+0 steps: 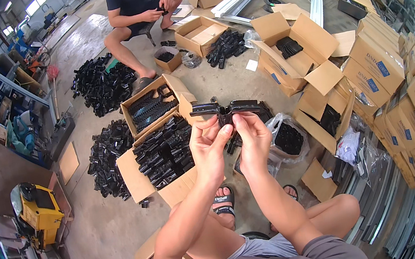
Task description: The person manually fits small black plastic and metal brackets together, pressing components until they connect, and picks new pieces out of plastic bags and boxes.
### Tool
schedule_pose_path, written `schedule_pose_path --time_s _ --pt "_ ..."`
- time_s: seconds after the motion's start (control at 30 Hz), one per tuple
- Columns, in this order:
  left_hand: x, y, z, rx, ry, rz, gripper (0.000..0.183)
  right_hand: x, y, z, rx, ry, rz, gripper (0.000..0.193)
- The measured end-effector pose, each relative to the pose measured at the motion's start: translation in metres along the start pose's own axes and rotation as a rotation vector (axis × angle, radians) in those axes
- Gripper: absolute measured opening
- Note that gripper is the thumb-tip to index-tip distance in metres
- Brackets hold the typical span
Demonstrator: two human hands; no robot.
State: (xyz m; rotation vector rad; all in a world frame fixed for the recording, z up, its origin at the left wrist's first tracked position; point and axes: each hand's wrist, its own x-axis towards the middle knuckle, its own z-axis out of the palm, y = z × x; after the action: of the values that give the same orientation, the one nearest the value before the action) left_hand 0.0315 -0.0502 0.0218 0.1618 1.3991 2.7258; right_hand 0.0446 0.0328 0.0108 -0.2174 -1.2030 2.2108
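Observation:
In front of me, both hands hold up a glossy black plastic part [244, 105] with two long arms spread left and right and a small piece at its middle. My left hand [208, 145] is closed, its thumb and fingers pinching near the centre from the left. From the other side my right hand [253, 139] pinches it the same way. Below and left of my hands, an open carton [129, 175] is filled with rows of similar black parts. Right of my right hand, a clear plastic bag [303, 150] contains small black pieces.
Heaps of black parts [111, 159] lie on the floor at left. Farther off, a person [135, 12] sits handling a small black item. Open boxes [282, 60] and stacked cartons [374, 69] stand at right. Metal profiles [382, 205] lie lower right; a yellow machine [42, 216] stands left.

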Motion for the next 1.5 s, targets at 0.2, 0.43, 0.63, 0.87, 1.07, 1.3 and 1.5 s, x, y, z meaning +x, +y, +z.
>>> schedule_pose_path --time_s 0.2,0.43,0.63,0.87,1.07,1.3,1.5 --pt "0.001 -0.004 0.000 -0.022 -0.040 0.008 0.029 -0.001 -0.005 0.005 0.103 0.036 0.062 0.008" --pt "0.004 -0.003 -0.003 -0.030 -0.006 -0.009 0.027 0.005 0.005 -0.002 0.197 0.008 0.152 0.012" --pt "0.004 -0.005 -0.005 0.020 -0.027 0.005 0.027 0.002 0.008 -0.002 0.210 -0.003 0.145 0.015" --pt "0.006 -0.002 0.000 0.074 -0.040 0.026 0.026 0.002 0.001 0.003 0.238 0.005 0.192 0.018" --pt "0.001 -0.009 0.003 -0.013 0.001 -0.053 0.028 -0.003 0.005 -0.002 0.126 0.137 0.168 0.012" --pt "-0.003 -0.010 0.004 -0.003 -0.055 -0.058 0.028 -0.005 -0.006 -0.008 0.216 0.093 0.108 0.006" --pt "-0.010 -0.012 0.002 0.018 -0.052 -0.041 0.026 -0.014 0.005 -0.014 0.096 0.120 0.080 0.011"
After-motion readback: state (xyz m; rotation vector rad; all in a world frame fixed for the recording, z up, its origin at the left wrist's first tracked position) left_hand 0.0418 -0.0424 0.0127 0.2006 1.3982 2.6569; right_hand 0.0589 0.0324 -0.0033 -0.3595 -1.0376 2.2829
